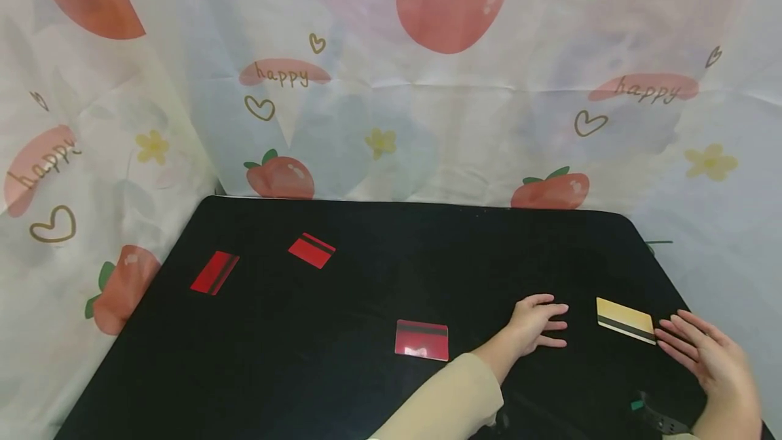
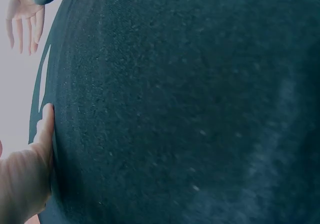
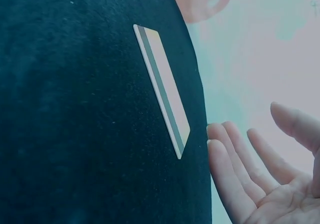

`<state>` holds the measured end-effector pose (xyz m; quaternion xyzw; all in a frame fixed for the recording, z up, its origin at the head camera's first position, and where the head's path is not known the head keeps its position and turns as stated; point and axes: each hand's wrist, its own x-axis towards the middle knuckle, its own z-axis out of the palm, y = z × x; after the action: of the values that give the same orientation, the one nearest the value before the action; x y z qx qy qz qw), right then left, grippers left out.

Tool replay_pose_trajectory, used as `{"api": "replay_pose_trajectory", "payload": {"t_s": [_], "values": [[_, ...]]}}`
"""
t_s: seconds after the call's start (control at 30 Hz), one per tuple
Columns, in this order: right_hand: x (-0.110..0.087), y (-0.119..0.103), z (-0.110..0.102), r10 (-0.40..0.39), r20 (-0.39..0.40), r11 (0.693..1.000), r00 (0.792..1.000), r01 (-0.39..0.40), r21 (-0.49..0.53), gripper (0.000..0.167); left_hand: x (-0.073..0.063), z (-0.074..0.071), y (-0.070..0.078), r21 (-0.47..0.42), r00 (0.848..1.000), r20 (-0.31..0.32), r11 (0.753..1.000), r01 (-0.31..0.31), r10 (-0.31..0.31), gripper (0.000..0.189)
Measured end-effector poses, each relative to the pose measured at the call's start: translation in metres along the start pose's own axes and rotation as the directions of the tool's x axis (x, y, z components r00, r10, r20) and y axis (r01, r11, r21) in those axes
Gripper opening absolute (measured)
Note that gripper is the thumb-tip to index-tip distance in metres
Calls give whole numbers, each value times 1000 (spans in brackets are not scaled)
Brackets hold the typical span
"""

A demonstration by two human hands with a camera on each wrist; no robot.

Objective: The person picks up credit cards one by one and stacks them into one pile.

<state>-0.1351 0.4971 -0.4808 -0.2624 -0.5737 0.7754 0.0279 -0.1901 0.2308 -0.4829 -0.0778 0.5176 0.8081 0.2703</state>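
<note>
A yellow card (image 1: 626, 320) with a dark stripe lies on the black table between my two hands. To its left is my left hand (image 1: 537, 323), fingers spread and pointing toward the card, with a gap between them. My right hand (image 1: 711, 352) is at the card's right end, palm turned inward and fingers extended, holding nothing. In the right wrist view the card (image 3: 162, 91) lies flat, a little apart from the fingertips (image 3: 216, 134). The left wrist view shows part of the left hand (image 2: 32, 169) low over the table, and the card (image 2: 44, 78) as a thin pale sliver.
A dark red striped card (image 1: 421, 340) lies left of my left forearm. Two more red striped cards, one near the left edge (image 1: 215, 273) and one farther back (image 1: 312, 250), lie on the black tabletop (image 1: 244, 372). A printed curtain (image 1: 415, 121) hangs behind the table.
</note>
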Motion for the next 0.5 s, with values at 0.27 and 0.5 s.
{"api": "replay_pose_trajectory", "payload": {"t_s": [0.27, 0.5], "values": [[19, -6, -5, 45, -112, 985, 993, -63, -162, 56, 1, 20, -2, 32, 1000, 18, 999, 24, -25, 29], [29, -8, -10, 62, -116, 942, 991, -97, -322, 86, 2, 35, -6, 76, 998, 30, 996, 52, -55, 27]]}}
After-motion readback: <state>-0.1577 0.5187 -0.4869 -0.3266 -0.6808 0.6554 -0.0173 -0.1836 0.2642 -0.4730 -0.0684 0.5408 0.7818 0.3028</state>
